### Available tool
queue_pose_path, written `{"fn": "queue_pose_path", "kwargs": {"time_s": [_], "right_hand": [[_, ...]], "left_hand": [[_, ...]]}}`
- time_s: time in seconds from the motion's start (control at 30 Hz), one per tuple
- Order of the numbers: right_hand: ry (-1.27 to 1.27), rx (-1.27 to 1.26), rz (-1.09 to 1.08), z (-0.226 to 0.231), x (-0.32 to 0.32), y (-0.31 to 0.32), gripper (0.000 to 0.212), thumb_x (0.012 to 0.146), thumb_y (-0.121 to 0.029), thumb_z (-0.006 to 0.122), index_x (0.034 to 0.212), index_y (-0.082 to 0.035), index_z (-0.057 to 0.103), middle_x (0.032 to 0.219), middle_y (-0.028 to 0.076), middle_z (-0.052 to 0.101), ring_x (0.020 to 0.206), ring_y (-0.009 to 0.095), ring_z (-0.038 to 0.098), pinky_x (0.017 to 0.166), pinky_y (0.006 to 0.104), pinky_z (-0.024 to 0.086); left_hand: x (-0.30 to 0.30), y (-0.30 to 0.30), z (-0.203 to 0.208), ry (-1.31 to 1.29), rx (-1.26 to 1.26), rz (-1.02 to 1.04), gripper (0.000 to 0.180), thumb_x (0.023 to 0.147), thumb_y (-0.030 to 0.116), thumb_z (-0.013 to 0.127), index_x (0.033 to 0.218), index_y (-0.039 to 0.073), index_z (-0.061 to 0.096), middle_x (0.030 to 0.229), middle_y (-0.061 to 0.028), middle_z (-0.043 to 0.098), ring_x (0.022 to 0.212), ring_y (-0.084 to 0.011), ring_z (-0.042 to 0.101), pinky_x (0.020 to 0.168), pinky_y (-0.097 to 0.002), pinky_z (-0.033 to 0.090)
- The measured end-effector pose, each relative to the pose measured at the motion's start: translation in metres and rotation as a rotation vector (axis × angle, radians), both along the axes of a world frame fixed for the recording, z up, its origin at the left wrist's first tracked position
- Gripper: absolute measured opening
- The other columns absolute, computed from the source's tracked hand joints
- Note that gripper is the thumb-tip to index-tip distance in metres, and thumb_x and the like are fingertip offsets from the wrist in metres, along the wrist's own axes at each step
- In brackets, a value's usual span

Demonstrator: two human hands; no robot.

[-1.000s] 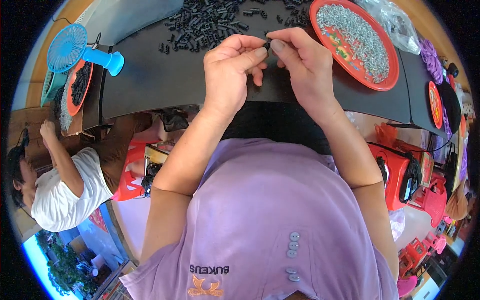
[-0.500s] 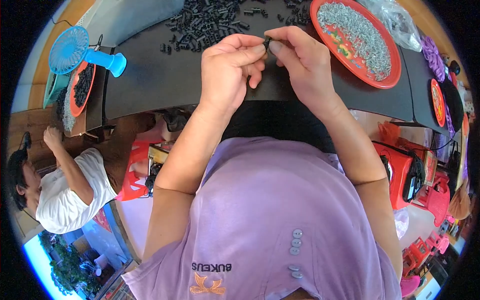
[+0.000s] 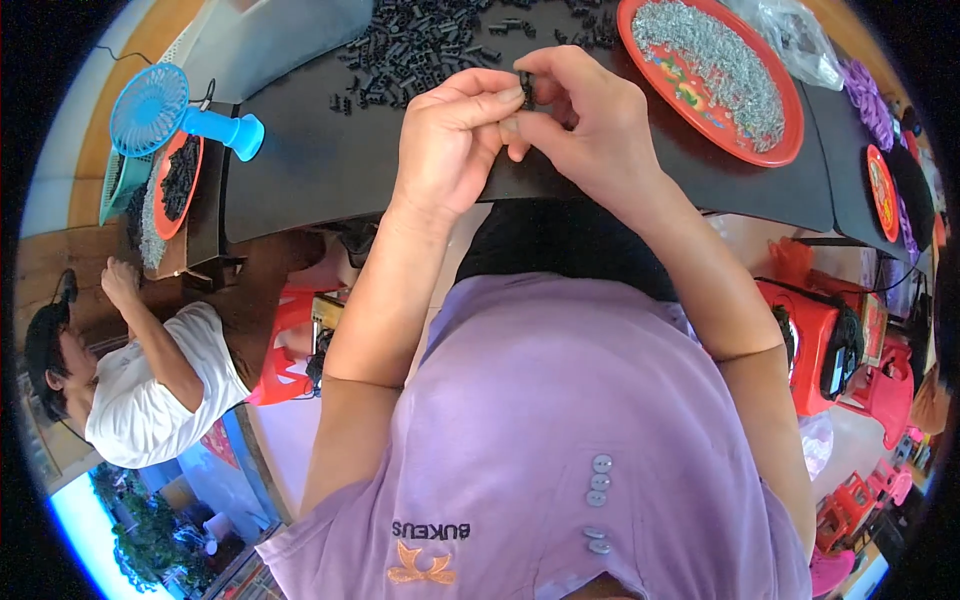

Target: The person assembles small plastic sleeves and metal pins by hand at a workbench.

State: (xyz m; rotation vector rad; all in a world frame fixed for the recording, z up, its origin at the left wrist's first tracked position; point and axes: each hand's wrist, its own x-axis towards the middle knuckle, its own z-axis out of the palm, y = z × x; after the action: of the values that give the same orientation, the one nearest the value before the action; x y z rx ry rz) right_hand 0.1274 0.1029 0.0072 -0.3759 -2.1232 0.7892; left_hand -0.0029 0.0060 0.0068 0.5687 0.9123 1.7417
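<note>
Over the dark table, both hands meet at a small black plastic part, held upright between the fingertips. My left hand pinches it with thumb and index finger, the other fingers curled below. From the other side my right hand grips it, index finger at its top and thumb lower down. Fingers cover some of the part, so its full shape cannot be made out. Just beyond the hands lies a loose pile of similar black parts.
At the far right, a red tray holds many small silvery pieces, with a clear plastic bag behind it. A blue fan and a red plate of black parts stand left. Beyond sits a person in a white shirt.
My right thumb has moved down and its index finger arches higher, so more of the black part shows. The whole view has shifted slightly.
</note>
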Motion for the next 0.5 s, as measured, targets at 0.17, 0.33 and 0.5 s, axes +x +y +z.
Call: {"fn": "queue_pose_path", "kwargs": {"time_s": [0.17,0.33,0.5], "right_hand": [[0.1,0.291,-0.077,-0.004,-0.004,0.007,0.035,0.064,-0.015,0.074,0.095,-0.008,0.059,0.081,0.008,0.063,0.066,0.026,0.065,0.053,0.0374,0.05],[0.083,0.258,-0.041,0.0,0.002,0.002,0.034,0.064,-0.013,0.073,0.095,-0.008,0.059,0.08,0.008,0.062,0.066,0.025,0.065,0.054,0.0371,0.05],[0.052,0.012,0.113,0.01,0.01,0.008,0.024,0.073,-0.011,0.069,0.095,-0.005,0.061,0.079,0.009,0.062,0.07,0.024,0.065,0.059,0.0354,0.05]], "left_hand": [[0.002,0.001,0.001,-0.013,0.038,-0.016,0.015,0.089,0.003,0.06,0.099,-0.007,0.061,0.089,-0.0126,0.064,0.072,-0.0223,0.064,0.062,-0.0332,0.05],[-0.004,0.0,-0.003,0.01,0.057,-0.105,0.015,0.089,0.003,0.061,0.1,-0.006,0.062,0.091,-0.0133,0.065,0.075,-0.0222,0.064,0.065,-0.0325,0.051],[-0.003,0.0,-0.004,0.033,0.027,-0.084,0.017,0.089,0.005,0.061,0.102,-0.005,0.062,0.087,-0.0153,0.066,0.07,-0.0224,0.063,0.063,-0.0311,0.049]]}}
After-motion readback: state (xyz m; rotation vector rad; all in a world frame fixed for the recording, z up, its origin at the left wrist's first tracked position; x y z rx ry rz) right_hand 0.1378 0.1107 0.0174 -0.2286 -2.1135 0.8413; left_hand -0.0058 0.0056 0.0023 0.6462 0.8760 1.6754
